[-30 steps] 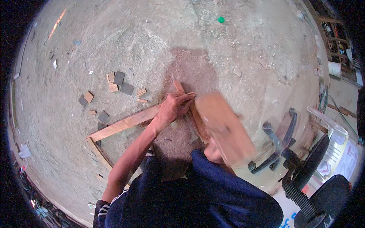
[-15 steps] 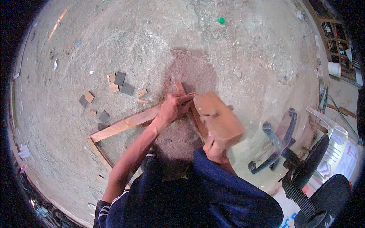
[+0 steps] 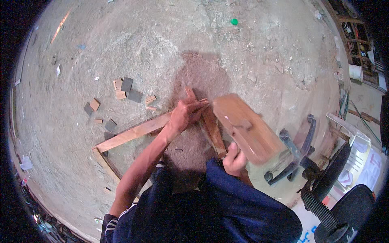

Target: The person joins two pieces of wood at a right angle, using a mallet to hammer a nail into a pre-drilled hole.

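Note:
In the middle, my left hand [image 3: 185, 116] pinches a thin wooden piece [image 3: 206, 100], mostly hidden by the fingers, over a corner of a wooden frame. One frame rail [image 3: 133, 133] runs from that corner to the left; another rail [image 3: 214, 131] slants toward me on the right. My right hand [image 3: 235, 160] is closed on a wooden mallet, its handle mostly hidden. The big block-shaped mallet head [image 3: 249, 131], slightly blurred, hangs right of the corner, apart from the thin piece.
Small wood offcuts [image 3: 120, 94] and dark square pieces [image 3: 134, 96] lie on the concrete floor at left. A chair's wheeled base [image 3: 295, 152] and a white plastic chair [image 3: 356, 156] are at right. A green cap [image 3: 234, 22] lies far ahead.
The mallet head has swung right and slightly toward me, away from the corner, with my right hand shifting a little right. My left hand stays in place with the thin wooden piece.

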Demonstrator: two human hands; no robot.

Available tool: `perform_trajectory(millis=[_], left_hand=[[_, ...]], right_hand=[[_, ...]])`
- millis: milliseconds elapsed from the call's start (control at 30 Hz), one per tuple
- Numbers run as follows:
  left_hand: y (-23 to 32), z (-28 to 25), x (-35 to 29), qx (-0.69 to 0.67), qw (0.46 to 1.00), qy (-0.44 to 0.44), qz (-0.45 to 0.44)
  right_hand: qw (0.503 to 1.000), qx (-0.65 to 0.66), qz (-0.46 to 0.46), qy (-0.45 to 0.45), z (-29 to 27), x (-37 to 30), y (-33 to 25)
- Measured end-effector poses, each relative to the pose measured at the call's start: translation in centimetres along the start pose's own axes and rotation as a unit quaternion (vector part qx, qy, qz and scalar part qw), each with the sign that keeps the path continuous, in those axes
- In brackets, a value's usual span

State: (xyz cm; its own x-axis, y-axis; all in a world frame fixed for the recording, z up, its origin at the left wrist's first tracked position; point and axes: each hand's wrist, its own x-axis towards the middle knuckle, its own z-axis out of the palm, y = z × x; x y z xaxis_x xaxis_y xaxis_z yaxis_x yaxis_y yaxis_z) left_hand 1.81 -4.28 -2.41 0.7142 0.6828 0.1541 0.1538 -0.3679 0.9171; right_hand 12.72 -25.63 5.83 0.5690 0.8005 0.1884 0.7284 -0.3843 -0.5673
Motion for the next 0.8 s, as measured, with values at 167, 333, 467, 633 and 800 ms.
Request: perform_trajectory(millis=[167,333,467,633,800], left_hand=[[-0.8,0.8,0.0,-0.014,0.999,0.033,0.039],[-0.3,0.2,-0.6,-0.04,0.999,0.008,0.026],[-0.2,0.5,0.1,-0.039,0.999,0.007,0.012],[-0.7,0.6,-0.3,-0.019,0.999,0.016,0.035],[-0.1,0.5,0.1,-0.032,0.999,0.015,0.028]], right_hand=[[0.963,0.181,-0.115,0.161,0.8,-1.2,2.5],[0.998,0.01,-0.028,-0.051,-0.2,1.4,-3.2],[0.986,0.151,0.054,0.041,-0.4,-0.1,-2.3],[0.996,0.026,-0.068,0.058,0.7,1.0,-0.9],[0.988,0.072,0.028,0.13,0.8,1.7,-2.9]])
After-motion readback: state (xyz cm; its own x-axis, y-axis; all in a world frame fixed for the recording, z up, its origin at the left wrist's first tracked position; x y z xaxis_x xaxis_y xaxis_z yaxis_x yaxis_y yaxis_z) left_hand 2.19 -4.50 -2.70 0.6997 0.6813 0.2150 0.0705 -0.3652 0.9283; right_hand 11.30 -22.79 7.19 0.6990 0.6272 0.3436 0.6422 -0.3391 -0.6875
